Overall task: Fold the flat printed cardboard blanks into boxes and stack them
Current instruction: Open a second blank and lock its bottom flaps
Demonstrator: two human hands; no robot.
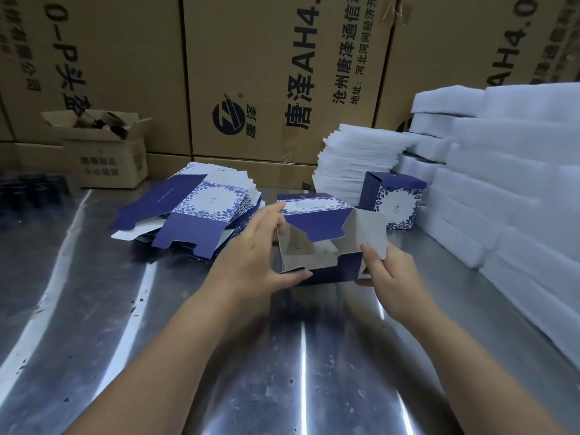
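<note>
Currently steadies half-folded box (pixel 329 273) over steel table (pixel 125 309) with left hand (pixel 251 259) gripping its wall, to keep it square. Pinches white side flap (pixel 370 227) with right hand (pixel 389 274), likely for tucking

1. The left hand (pixel 251 255) grips the left wall of a half-folded box (pixel 326 246) over the middle of the steel surface (pixel 125 309).
2. The right hand (pixel 389 277) pinches its right flap.
3. Flat blanks (pixel 201 208) are piled towards the far edge.
4. A finished box (pixel 394 200) stands upright beside white foam sheets (pixel 502 183) along the right edge.
</note>
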